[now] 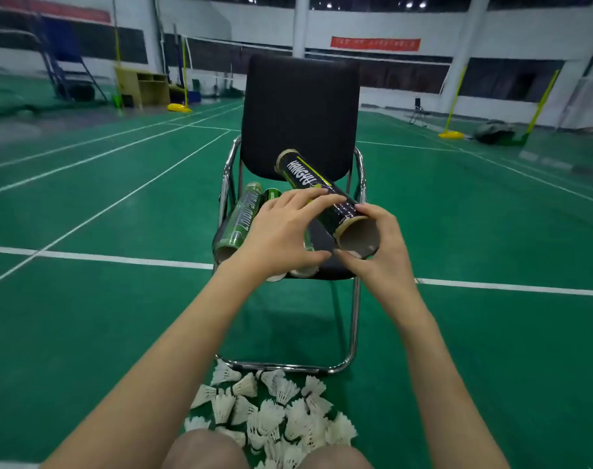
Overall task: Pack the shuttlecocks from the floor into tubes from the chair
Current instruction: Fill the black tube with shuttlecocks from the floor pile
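Badminton hall, green court floor (102, 316) with white lines. A black padded chair (300, 113) on a chrome tube frame stands facing the person, who crouches in front of it, bare knees at the bottom edge of the view.

Both hands are up at seat height on one black tube (317, 194), printed with white lettering. The tube is tilted, its far end raised toward the chair back and its near end open, showing a brown cardboard mouth. The left hand (281, 231) curls over the tube's middle, fingers on top and thumb beneath. The right hand (378, 248) grips the open near end, fingers round the rim and thumb below. Both hands are grasping the tube.

More tubes lie on the chair seat to the left of the held one. A green tube (239, 218) with grey lettering rests lengthwise, open end toward the person. A second green tube (271, 195) lies just beside it, largely hidden behind the left hand. White caps or ends peek out under that hand at the seat's front edge; how many tubes are there I cannot tell for sure.

On the floor, just in front of the chair's front rail and running back to the knees, lies a loose heap of white feather shuttlecocks (275, 411), piled against one another at all angles.

Further back: yellow net posts (183, 79) and a wooden desk (143, 86) by the wall.
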Action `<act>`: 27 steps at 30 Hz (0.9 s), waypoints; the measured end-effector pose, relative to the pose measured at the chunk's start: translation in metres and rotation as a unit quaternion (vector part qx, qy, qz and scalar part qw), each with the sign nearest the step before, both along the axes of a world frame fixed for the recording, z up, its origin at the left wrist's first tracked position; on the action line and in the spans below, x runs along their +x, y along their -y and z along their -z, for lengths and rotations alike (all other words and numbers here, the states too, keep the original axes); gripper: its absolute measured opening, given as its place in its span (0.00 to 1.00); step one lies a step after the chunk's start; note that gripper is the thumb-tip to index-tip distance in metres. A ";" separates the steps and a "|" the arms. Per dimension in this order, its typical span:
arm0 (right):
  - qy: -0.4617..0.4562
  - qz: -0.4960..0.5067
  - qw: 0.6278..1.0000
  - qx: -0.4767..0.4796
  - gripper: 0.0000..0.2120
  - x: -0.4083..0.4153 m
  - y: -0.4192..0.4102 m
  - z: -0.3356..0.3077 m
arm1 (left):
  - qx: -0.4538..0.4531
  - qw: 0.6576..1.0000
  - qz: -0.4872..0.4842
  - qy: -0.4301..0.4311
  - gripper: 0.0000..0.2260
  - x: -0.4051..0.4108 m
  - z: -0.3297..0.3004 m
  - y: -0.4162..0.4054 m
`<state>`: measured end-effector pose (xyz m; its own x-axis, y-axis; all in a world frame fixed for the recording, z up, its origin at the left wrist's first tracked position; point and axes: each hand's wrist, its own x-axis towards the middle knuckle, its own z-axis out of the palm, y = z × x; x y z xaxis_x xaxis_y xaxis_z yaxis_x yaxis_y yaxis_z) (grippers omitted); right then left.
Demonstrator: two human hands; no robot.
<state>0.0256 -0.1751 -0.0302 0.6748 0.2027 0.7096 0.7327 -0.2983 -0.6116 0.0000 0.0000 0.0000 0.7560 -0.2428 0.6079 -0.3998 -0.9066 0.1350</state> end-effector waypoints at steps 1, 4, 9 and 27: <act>0.006 0.002 1.000 0.001 0.31 -0.002 0.000 -0.001 | 0.002 1.000 0.006 0.003 0.36 -0.002 -0.001 0.000; 0.002 0.008 1.000 -0.005 0.31 -0.008 -0.002 -0.004 | -0.005 1.000 -0.009 0.007 0.36 -0.006 0.000 0.001; 0.004 0.007 1.000 0.009 0.30 -0.013 -0.008 -0.003 | -0.033 0.999 -0.017 0.004 0.36 -0.004 0.009 0.000; -0.033 0.035 0.999 0.016 0.30 -0.003 0.003 0.007 | -0.094 0.995 0.019 -0.034 0.35 0.018 0.019 0.022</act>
